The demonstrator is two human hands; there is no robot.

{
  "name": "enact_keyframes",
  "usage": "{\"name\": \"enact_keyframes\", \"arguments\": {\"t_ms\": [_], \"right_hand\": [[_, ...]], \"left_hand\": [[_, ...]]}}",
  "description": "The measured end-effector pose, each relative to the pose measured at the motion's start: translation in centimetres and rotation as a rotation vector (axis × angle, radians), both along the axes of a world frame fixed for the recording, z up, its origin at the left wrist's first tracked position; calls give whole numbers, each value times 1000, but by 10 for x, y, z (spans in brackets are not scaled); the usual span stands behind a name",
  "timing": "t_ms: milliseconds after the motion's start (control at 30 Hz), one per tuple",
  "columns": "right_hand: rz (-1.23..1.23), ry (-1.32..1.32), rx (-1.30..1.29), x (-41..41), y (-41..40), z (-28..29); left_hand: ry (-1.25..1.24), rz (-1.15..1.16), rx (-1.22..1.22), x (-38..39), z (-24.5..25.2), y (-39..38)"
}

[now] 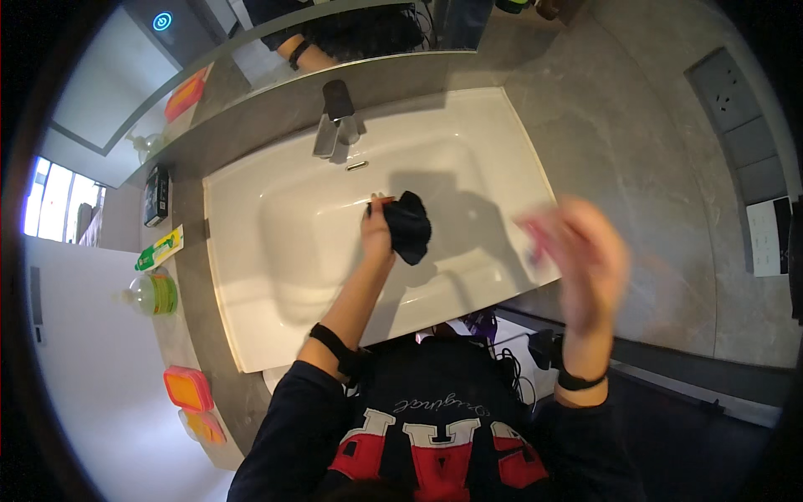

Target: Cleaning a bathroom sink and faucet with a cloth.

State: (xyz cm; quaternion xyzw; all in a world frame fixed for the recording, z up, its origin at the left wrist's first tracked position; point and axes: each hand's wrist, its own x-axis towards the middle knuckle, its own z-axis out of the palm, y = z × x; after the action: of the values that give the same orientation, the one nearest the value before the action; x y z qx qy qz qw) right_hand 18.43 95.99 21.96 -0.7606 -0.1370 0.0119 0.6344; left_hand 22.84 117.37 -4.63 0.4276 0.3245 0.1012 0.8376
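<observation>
My left hand (378, 232) grips a bunched piece of black cloth (409, 229) above the basin of a white ceramic sink (238, 301). The cloth's folded shape does not settle what kind of article it is. Motion blurs my right hand (586, 257), raised over the right front edge of the sink. A reddish-pink patch (534, 232) shows at its fingers; whether that is a held thing or fingertips is too blurred to tell. Behind the basin stands a faucet (339, 113), with no water visible under it.
Along the left ledge are a dark box (156, 196), a green and yellow tube (159, 249), a clear pump bottle (155, 293) and a pink and orange soap box (188, 389). A mirror (376, 37) runs behind the sink. Grey counter (652, 251) lies right, cables (517, 376) below.
</observation>
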Motion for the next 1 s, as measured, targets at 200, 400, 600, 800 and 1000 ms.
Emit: {"name": "enact_keyframes", "arguments": {"t_ms": [200, 400, 600, 800, 1000], "right_hand": [[-57, 403, -66, 52, 0, -158], [-415, 431, 133, 64, 20, -212], [-596, 273, -96, 111, 8, -213], [-414, 270, -306, 178, -40, -218], [-155, 330, -623, 242, -80, -223]], "left_hand": [[70, -167, -125, 24, 35, -88], [63, -150, 35, 57, 52, -130], [68, -92, 119, 102, 42, -156], [214, -414, 14, 143, 19, -162], [96, -971, 570, 172, 27, -124]]}}
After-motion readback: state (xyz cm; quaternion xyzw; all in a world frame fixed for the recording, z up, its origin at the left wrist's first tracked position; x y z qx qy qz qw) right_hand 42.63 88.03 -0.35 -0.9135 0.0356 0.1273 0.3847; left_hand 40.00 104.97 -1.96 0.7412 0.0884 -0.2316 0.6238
